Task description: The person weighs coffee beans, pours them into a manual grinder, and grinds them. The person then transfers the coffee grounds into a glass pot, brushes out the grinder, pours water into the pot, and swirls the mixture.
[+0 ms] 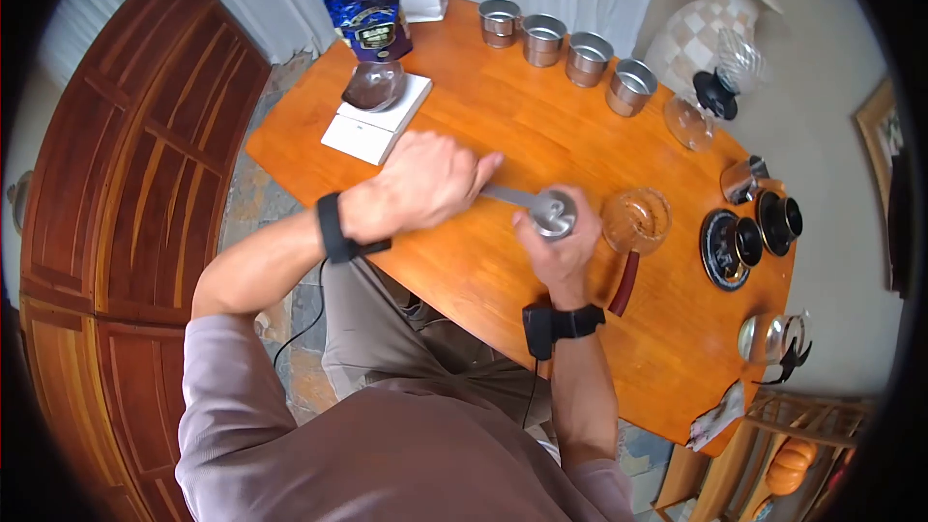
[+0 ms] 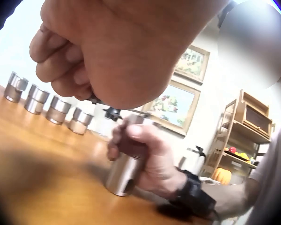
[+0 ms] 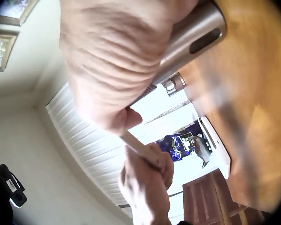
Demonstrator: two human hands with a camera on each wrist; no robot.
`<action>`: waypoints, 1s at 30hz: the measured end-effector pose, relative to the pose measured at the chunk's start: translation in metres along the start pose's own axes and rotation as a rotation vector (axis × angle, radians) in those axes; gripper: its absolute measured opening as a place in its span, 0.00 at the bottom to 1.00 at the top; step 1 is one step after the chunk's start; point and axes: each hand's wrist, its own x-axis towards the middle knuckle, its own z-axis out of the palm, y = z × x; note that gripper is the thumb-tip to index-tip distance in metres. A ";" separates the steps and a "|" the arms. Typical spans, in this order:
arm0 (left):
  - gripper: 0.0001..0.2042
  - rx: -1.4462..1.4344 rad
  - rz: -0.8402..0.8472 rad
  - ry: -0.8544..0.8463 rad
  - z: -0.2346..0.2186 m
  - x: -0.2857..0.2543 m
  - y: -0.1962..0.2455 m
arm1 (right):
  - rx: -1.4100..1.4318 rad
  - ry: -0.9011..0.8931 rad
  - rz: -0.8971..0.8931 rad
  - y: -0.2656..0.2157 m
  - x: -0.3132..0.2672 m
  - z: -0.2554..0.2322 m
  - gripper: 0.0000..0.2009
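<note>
A silver hand coffee grinder (image 1: 554,217) stands on the wooden table (image 1: 503,290), as the left wrist view shows. My right hand (image 1: 572,244) grips its body from the side, thumb near the top. The crank (image 1: 509,195) reaches out from the grinder's top to my left hand (image 1: 430,179), whose curled fingers hold the crank's end. The knob is hidden inside that fist. In the right wrist view, the grinder's lower body (image 3: 196,40) has a dark oblong slot. Just right of my right hand sits an amber glass vessel (image 1: 638,222) with a dark red handle (image 1: 625,284).
A glass bowl (image 1: 375,87) rests on a white scale (image 1: 356,138), before a blue coffee bag (image 1: 372,14). Several metal cups (image 1: 543,41) line the back edge. A glass dripper (image 1: 717,95), black cups (image 1: 746,242) and a glass pot (image 1: 764,338) stand right.
</note>
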 end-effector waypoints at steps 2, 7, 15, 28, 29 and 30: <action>0.23 0.078 0.002 0.101 0.005 0.016 -0.011 | -0.225 -0.128 -0.256 -0.013 0.002 0.008 0.13; 0.16 0.026 0.018 -0.397 -0.012 0.091 0.020 | -0.218 -0.235 -0.295 -0.013 -0.007 0.016 0.14; 0.12 -0.023 0.631 -0.310 -0.024 0.037 0.123 | -0.001 -0.152 0.110 0.011 -0.010 0.031 0.16; 0.24 -0.087 -0.068 -0.223 0.004 0.008 -0.048 | -0.298 -0.248 -0.335 -0.007 0.002 0.040 0.18; 0.25 -0.106 -0.056 -0.247 0.001 0.025 -0.043 | -0.302 -0.251 -0.336 -0.009 0.000 0.038 0.18; 0.26 -0.121 -0.040 -0.268 -0.005 0.043 -0.035 | -0.315 -0.200 -0.306 -0.010 0.000 0.035 0.17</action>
